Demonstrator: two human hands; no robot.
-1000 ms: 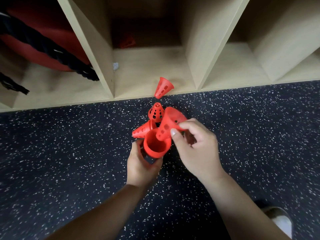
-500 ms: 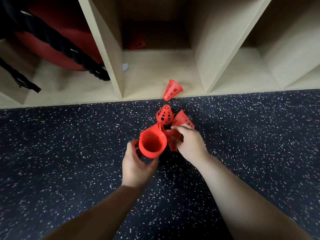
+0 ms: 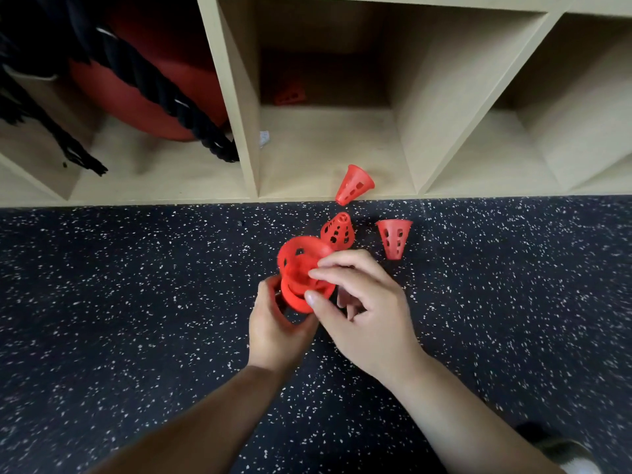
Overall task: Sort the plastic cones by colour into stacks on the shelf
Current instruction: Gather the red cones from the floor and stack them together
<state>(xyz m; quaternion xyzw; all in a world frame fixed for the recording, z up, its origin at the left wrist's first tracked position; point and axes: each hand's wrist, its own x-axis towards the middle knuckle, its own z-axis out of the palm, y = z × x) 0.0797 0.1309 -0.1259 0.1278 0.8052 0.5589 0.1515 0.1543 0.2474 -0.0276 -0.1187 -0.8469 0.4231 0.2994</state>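
Observation:
My left hand (image 3: 273,323) grips a stack of red perforated cones (image 3: 297,295) from below, its open mouth facing me. My right hand (image 3: 362,302) pinches another red cone (image 3: 301,258) at its rim, right at the mouth of that stack. Three more red cones are loose: one upright on the floor (image 3: 338,230) just beyond my hands, one lying tip toward me on the floor (image 3: 395,237) to the right, and one on its side at the shelf's front edge (image 3: 354,184). A dim red cone (image 3: 290,95) sits deep in the middle cubby.
The wooden shelf (image 3: 246,159) has open cubbies at floor level. The left cubby holds a large red ball (image 3: 136,97) and thick black rope (image 3: 164,94). The floor is dark speckled rubber (image 3: 136,302). A shoe (image 3: 567,453) shows at bottom right.
My right hand picked a cone off the floor and brought it up to the mouth of the stack in my left hand. One floor cone now lies apart to the right.

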